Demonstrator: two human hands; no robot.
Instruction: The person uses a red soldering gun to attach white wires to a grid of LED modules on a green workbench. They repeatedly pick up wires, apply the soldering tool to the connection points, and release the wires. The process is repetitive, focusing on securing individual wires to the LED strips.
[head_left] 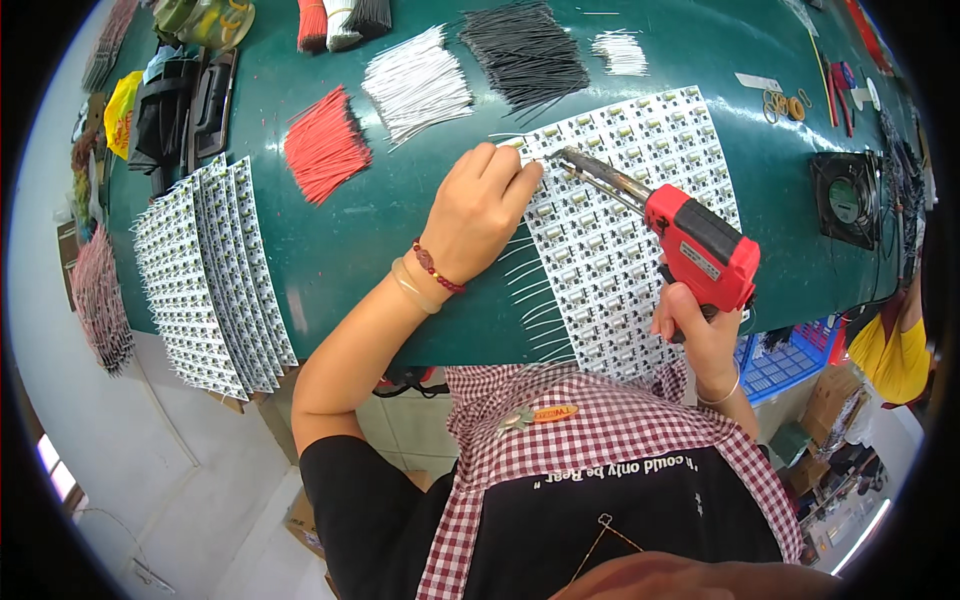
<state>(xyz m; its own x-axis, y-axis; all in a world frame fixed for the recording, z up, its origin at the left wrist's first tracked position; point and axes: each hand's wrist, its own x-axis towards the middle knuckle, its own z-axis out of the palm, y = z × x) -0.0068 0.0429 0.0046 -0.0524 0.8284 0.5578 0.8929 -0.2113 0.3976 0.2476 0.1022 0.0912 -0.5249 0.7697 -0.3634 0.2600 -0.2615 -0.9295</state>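
My right hand (pixel 690 325) is wrapped round the grip of a red and black soldering gun (pixel 705 250). Its tip reaches the far left corner of a white circuit board panel (pixel 640 220) covered in rows of small parts. Beside that tip, my left hand (pixel 482 205) is closed in a pinch on a thin white wire (pixel 507 135), whose end pokes out past the fingers; the fingertips partly hide it. Several white wires (pixel 540 310) stick out along the panel's left edge, down toward my apron.
Beyond the panel lie piles of red wires (pixel 325 145), white wires (pixel 418 85) and black wires (pixel 525 55). A stack of circuit panels (pixel 205 280) overhangs the green table (pixel 350 250) at left. At right stand a black fan (pixel 846 200) and a blue basket (pixel 785 362).
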